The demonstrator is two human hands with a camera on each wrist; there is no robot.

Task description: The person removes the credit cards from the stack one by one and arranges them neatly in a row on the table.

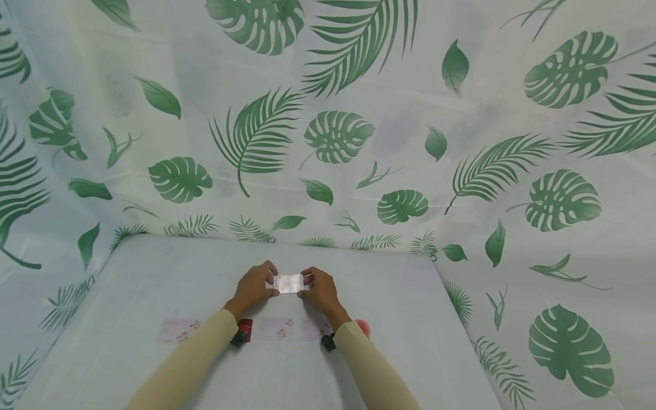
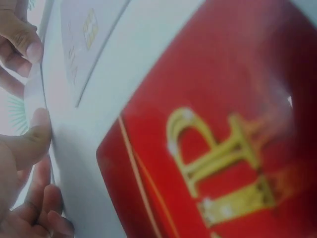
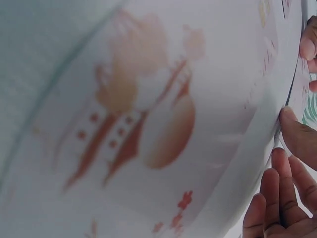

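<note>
Both hands hold a small pale rectangular card point(image 1: 288, 283) just above the white table. My left hand point(image 1: 256, 286) pinches its left end between thumb and fingers; my right hand point(image 1: 320, 291) pinches the right end. The left wrist view shows the held card nearly edge-on, with the left thumb point(image 2: 37, 131) against it. From the right wrist, the right thumb point(image 3: 292, 126) lies along the edge, and the other fingers point(image 3: 285, 193) are bent behind. What is printed on the held card cannot be made out.
Nearer the body, pale pink-patterned cards point(image 1: 277, 328) lie in a row on the table point(image 1: 400, 296). A red card with gold letters point(image 2: 213, 124) lies by the left wrist, and a red round thing point(image 1: 363, 327) by the right forearm. Leaf-print sheeting point(image 1: 348, 182) rises behind.
</note>
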